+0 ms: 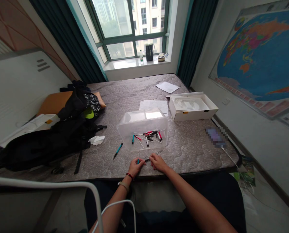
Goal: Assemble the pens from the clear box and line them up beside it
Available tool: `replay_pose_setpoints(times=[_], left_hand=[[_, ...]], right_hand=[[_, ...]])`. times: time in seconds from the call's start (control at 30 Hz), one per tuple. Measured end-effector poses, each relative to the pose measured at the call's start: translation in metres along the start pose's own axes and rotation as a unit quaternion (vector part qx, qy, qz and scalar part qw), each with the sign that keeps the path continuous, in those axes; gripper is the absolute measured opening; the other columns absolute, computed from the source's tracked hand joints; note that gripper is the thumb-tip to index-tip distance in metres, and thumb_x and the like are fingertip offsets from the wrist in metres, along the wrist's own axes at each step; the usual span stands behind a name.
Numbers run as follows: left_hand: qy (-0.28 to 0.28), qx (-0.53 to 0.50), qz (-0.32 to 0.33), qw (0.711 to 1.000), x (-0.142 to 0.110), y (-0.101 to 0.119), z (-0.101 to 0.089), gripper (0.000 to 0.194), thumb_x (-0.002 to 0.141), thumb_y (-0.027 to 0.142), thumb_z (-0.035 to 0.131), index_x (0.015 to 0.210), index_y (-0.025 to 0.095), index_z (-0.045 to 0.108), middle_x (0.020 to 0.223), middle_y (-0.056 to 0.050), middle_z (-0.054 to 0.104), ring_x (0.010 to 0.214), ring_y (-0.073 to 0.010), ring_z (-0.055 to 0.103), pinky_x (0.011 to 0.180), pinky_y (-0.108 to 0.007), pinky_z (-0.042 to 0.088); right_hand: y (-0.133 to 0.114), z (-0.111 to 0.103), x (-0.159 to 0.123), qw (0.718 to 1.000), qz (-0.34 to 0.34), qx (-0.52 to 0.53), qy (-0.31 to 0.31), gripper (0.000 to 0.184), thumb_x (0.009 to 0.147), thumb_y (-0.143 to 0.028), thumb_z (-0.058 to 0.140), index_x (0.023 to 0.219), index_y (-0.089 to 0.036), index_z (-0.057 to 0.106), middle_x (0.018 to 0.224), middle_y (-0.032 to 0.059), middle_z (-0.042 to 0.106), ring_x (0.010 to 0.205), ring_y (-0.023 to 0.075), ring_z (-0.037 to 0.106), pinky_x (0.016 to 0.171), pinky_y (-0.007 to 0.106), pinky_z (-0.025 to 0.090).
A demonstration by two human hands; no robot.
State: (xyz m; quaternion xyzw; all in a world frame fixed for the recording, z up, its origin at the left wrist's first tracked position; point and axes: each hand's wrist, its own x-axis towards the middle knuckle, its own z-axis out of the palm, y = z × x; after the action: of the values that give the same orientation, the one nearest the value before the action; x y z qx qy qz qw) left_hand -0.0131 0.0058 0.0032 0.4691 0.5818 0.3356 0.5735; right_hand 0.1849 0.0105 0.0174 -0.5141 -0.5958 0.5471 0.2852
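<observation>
My left hand [136,167] is closed at the mattress's near edge, pinching a teal pen part [138,160] with a thin white refill [138,155] standing up from it. Close beside it, my right hand [158,162] has its fingers curled round the end of a small black pen part [147,160], which reaches across to my left fingertips. Just beyond both hands, a clear plastic bin [125,123] lies with several red, black, white and teal pen parts [148,137] in it. A teal and black pen [118,151] rests on the mattress left of my hands.
The bare mattress [195,145] bears a white open box [193,116], paper sheets [167,86] and a phone on a cable [215,136]. To the left lie a black bag [42,145], a cap [92,103] and a crumpled tissue [96,140]. A white metal rail [49,183] crosses the lower left.
</observation>
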Motion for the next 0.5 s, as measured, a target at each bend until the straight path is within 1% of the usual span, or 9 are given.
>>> replay_pose_setpoints(times=[0.1,0.17,0.3,0.5], left_hand=[[0.001,-0.004,-0.005,1.000,0.0014,-0.0036,-0.0004,0.053,0.064,0.063,0.074,0.077,0.013,0.062,0.058,0.000,0.065,0.038,-0.0042,0.037,0.038,-0.018,0.025],[0.001,-0.007,-0.007,1.000,0.0017,-0.0043,-0.0006,0.052,0.064,0.062,0.074,0.078,0.013,0.061,0.063,-0.001,0.067,0.038,-0.0040,0.037,0.037,-0.018,0.026],[-0.001,-0.005,-0.002,1.000,0.0012,-0.0032,-0.0007,0.050,0.066,0.061,0.074,0.078,0.013,0.062,0.060,-0.001,0.066,0.038,-0.0038,0.036,0.038,-0.018,0.025],[0.016,-0.007,0.001,1.000,0.0000,-0.0007,0.0004,0.048,0.064,0.058,0.076,0.076,0.013,0.065,0.057,-0.001,0.065,0.039,-0.0045,0.037,0.040,-0.019,0.026]], right_hand=[[0.0015,-0.0002,0.0002,1.000,0.007,-0.012,0.001,0.029,0.097,-0.044,0.042,0.081,-0.021,0.052,0.058,-0.0055,0.058,0.042,0.0103,0.054,0.046,0.020,0.038],[0.0016,0.0001,0.0004,1.000,0.012,-0.027,0.011,0.032,0.097,-0.045,0.042,0.078,-0.021,0.052,0.056,-0.0052,0.057,0.041,0.0103,0.053,0.047,0.021,0.038],[0.0002,0.0017,0.0008,0.999,0.015,-0.042,0.025,0.034,0.097,-0.045,0.042,0.077,-0.020,0.054,0.054,-0.0049,0.056,0.040,0.0110,0.052,0.047,0.021,0.036],[-0.0055,0.0024,0.0034,0.993,0.017,-0.100,0.055,0.041,0.098,-0.043,0.041,0.066,-0.020,0.055,0.049,-0.0039,0.054,0.043,0.0110,0.051,0.056,0.023,0.039]])
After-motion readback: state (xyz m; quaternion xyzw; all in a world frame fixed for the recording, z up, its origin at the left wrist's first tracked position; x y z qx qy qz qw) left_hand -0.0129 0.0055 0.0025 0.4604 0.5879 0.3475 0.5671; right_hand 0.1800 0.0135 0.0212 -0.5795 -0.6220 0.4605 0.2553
